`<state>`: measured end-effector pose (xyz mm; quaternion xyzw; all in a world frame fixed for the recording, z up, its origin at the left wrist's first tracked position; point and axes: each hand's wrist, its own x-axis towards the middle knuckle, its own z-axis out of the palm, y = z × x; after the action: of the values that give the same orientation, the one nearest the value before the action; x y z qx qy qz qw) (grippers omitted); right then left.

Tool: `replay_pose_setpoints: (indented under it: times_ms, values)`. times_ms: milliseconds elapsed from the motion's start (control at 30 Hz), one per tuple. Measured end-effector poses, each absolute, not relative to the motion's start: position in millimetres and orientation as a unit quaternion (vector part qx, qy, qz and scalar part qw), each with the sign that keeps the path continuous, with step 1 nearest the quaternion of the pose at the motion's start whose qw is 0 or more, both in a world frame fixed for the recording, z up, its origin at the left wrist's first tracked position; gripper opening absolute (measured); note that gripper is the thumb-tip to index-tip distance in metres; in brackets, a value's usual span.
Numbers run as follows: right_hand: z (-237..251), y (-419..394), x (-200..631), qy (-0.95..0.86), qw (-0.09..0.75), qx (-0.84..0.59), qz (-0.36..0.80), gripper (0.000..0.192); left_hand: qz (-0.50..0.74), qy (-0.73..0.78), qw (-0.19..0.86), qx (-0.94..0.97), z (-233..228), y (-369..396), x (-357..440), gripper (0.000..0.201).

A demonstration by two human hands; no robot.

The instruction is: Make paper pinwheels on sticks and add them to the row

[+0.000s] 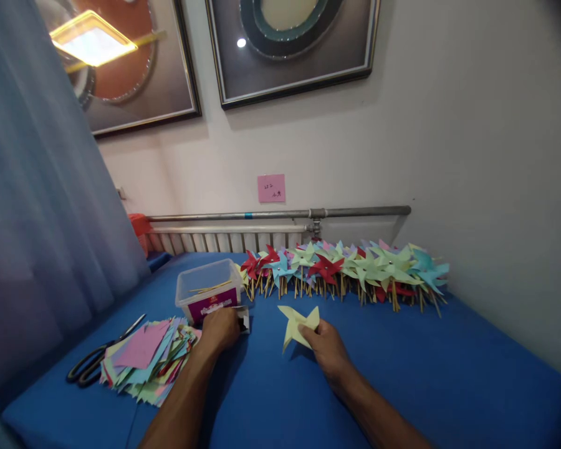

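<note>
the fingers (308,333) of our right hand (326,345) are closed in a pinch on the lower edge of a pale yellow paper pinwheel (298,324), which lies near the middle of the blue desk (449,368) with its points spread flat. our left hand (220,328) rests palm down, its fingers curled over a small dark-and-silver object (244,319); we cannot tell what the object is, nor whether the fingers grip it or merely cover it. just behind this hand stands a clear plastic tub (209,288) with a purple label, holding a few thin wooden sticks (211,287). to the left of the hand lies a loose stack of coloured paper squares (147,360), pink on top, and beside it, at the desk's left edge, a pair of black-handled scissors (98,357). along the far edge of the desk, against the wall, a long row of finished pinwheels (350,269) in red, blue, green and yellow lies on sticks. behind the row run a metal pipe (280,214) and a radiator (224,240). a pink note (271,188) is stuck to the wall above, below 2 framed pictures (290,43). a blue curtain (37,206) hangs on the left.
</note>
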<state>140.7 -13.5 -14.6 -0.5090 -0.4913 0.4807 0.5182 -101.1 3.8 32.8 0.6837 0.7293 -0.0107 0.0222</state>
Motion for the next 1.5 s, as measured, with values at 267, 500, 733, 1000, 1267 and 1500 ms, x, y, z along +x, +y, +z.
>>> replay_pose_setpoints:
  times_ms: [267,500,733,1000,1267,1500]
  values:
    - [-20,-10,142,-0.495,0.514,-0.502,0.489,0.034,0.016,0.713,0.057,0.698,35,3,-106,0.027]
    - [-22,-6,142,-0.489,0.521,-0.502,0.487,0.033,0.025,0.731,0.014,0.682,31,4,-105,0.031]
    - [-22,-9,141,-0.484,0.527,-0.482,0.505,0.034,0.001,0.724,0.043,0.689,31,5,-104,0.026]
    - [-14,-12,141,-0.478,0.524,-0.498,0.499,0.034,0.015,0.712,0.028,0.701,32,3,-108,0.032]
    - [-19,-8,142,-0.474,0.527,-0.509,0.488,0.036,0.166,0.666,0.134,0.714,35,6,-121,0.023]
    - [-18,-7,144,-0.478,0.539,-0.506,0.475,0.032,0.127,0.559,0.140,0.808,31,-10,-78,0.020]
